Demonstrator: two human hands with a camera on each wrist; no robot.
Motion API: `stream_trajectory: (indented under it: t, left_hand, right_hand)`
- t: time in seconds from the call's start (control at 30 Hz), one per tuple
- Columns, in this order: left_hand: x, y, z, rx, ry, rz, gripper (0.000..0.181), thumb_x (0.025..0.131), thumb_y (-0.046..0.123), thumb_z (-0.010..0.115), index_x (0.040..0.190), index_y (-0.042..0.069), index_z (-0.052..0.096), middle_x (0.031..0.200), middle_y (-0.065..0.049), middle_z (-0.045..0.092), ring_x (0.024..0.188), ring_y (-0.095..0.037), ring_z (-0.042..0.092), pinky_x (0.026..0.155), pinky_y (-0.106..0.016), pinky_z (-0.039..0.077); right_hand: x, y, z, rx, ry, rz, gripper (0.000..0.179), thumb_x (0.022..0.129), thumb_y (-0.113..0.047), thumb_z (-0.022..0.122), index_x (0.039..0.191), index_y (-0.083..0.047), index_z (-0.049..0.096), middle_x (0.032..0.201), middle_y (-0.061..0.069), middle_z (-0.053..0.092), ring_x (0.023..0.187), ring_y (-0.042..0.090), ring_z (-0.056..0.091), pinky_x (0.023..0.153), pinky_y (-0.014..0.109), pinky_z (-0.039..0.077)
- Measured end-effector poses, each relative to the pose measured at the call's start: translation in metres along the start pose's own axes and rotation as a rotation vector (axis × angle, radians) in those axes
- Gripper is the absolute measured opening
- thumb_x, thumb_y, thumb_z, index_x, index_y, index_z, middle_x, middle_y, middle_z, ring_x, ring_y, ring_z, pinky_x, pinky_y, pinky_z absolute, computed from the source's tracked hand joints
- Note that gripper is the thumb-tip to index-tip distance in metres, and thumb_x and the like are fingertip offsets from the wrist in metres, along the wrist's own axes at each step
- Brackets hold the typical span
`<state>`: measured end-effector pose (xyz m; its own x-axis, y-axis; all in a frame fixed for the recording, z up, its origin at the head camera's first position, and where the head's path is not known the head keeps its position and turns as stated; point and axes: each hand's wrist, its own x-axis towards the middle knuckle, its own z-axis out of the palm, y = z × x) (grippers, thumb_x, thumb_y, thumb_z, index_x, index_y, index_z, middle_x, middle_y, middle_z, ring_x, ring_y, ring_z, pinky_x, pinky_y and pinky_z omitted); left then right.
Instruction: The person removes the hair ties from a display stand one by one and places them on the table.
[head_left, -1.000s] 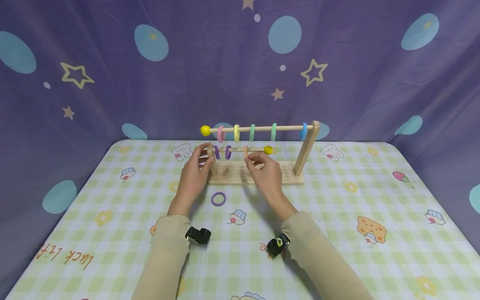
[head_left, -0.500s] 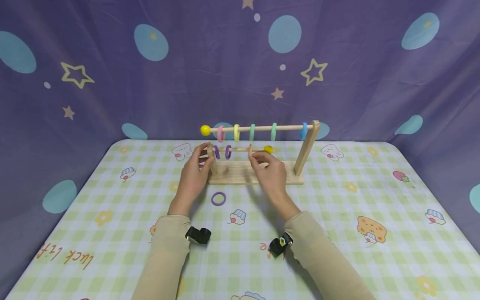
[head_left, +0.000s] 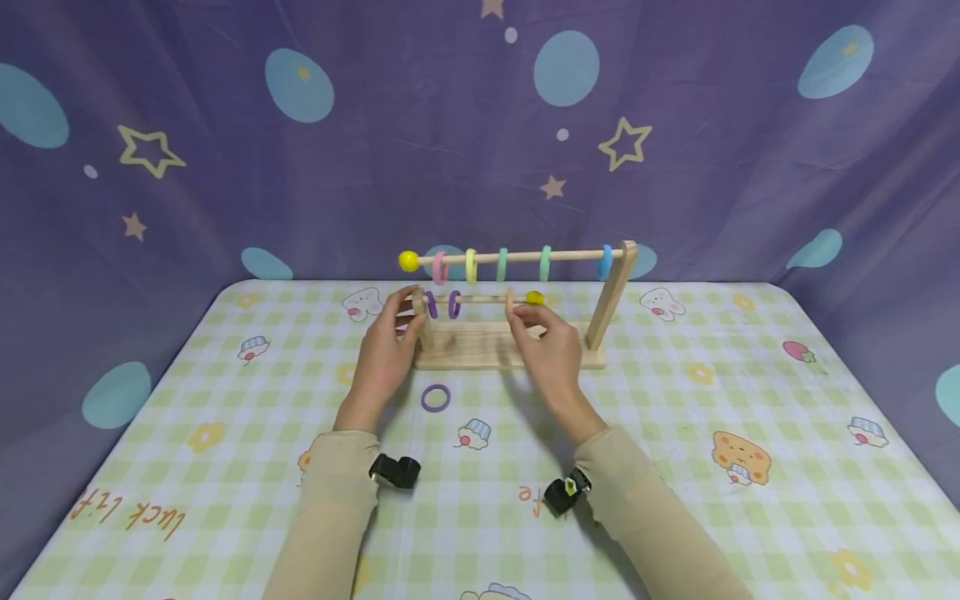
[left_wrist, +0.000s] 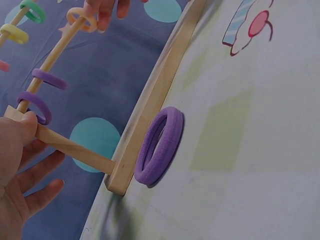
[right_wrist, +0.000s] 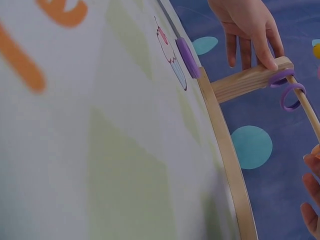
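Note:
A wooden rack (head_left: 472,359) with two rods stands at the table's back. My left hand (head_left: 386,350) holds the top of its short left post (left_wrist: 80,150), thumb on the near side. My right hand (head_left: 553,354) pinches a peach-orange hair tie (head_left: 510,302) between thumb and index finger. This hair tie is around the lower rod (head_left: 480,299), close to the yellow end ball (head_left: 535,297). Two purple hair ties, one (left_wrist: 49,79) a little apart from the other (left_wrist: 41,107), hang on that rod by the post. Another purple hair tie (left_wrist: 172,131) lies on the tablecloth in front.
On the upper rod (head_left: 573,256) hang pink (head_left: 438,268), yellow (head_left: 471,267), two green and blue (head_left: 604,262) hair ties. A yellow ball (head_left: 408,261) caps its left end; a tall post (head_left: 612,296) carries its right. A purple curtain (head_left: 450,167) hangs behind.
My right hand has slid the peach-orange hair tie rightward along the lower rod, toward the yellow end ball. My left hand keeps its hold on the post.

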<state>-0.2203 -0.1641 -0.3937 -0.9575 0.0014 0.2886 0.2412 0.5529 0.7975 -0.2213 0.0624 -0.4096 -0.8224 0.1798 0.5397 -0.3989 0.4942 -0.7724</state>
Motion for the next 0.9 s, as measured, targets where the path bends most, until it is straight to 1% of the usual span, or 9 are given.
stream_trajectory:
  t: [0.1,0.2,0.47,0.57,0.73,0.8,0.9]
  left_hand:
    - [0.0,0.0,0.0,0.0,-0.001,0.001,0.046,0.104,0.018,0.054,0.148,0.012,0.041,0.136,-0.017,0.056,0.119,-0.031,0.058,0.099,-0.043,0.048]
    - [0.0,0.0,0.0,-0.002,-0.002,0.005,0.046,0.104,0.017,0.054,0.148,0.012,0.041,0.136,-0.018,0.055,0.119,-0.032,0.058,0.099,-0.043,0.047]
    - [0.0,0.0,0.0,-0.003,-0.004,0.0,0.046,0.104,0.018,0.054,0.148,0.011,0.041,0.136,-0.017,0.055,0.119,-0.031,0.058,0.099,-0.043,0.047]
    - [0.0,0.001,0.0,-0.005,-0.008,-0.003,0.047,0.104,0.019,0.053,0.148,0.011,0.041,0.137,-0.017,0.055,0.12,-0.031,0.057,0.099,-0.043,0.047]
    - [0.0,0.001,0.0,-0.006,-0.009,-0.006,0.047,0.104,0.02,0.053,0.148,0.012,0.041,0.137,-0.016,0.055,0.12,-0.031,0.057,0.099,-0.043,0.047]
    - [0.0,0.0,0.0,-0.007,-0.007,-0.005,0.047,0.104,0.019,0.053,0.148,0.012,0.041,0.137,-0.016,0.055,0.119,-0.031,0.058,0.099,-0.043,0.047]
    - [0.0,0.0,0.0,-0.009,-0.003,-0.004,0.046,0.104,0.019,0.054,0.148,0.012,0.042,0.136,-0.016,0.056,0.119,-0.031,0.058,0.099,-0.043,0.048]
  right_hand:
    - [0.0,0.001,-0.002,-0.005,0.016,-0.014,0.013,0.089,-0.02,0.076,0.095,-0.009,0.078,0.084,0.004,0.075,0.075,0.022,0.07,0.068,0.044,0.054]
    - [-0.001,0.001,-0.005,-0.007,0.023,-0.017,0.011,0.089,-0.019,0.076,0.094,-0.009,0.078,0.084,0.003,0.075,0.076,0.021,0.069,0.068,0.04,0.054]
    - [-0.001,0.003,-0.011,0.007,0.024,0.0,0.012,0.089,-0.017,0.076,0.095,-0.007,0.077,0.086,0.004,0.075,0.079,0.021,0.069,0.069,0.037,0.052]
    - [0.0,0.005,-0.013,0.007,0.027,0.012,0.012,0.089,-0.018,0.076,0.095,-0.008,0.077,0.087,0.003,0.076,0.08,0.02,0.068,0.07,0.038,0.052]
    - [0.0,0.005,-0.017,0.006,0.038,0.019,0.012,0.088,-0.018,0.076,0.095,-0.008,0.077,0.087,0.004,0.075,0.08,0.021,0.069,0.07,0.044,0.053]
    - [0.0,0.005,-0.018,0.001,0.044,0.026,0.011,0.088,-0.018,0.077,0.094,-0.009,0.077,0.087,0.004,0.075,0.08,0.022,0.069,0.071,0.045,0.053]
    - [0.0,0.005,-0.02,-0.003,0.047,0.049,0.011,0.087,-0.016,0.077,0.094,-0.008,0.077,0.088,0.004,0.076,0.082,0.022,0.069,0.071,0.043,0.052]
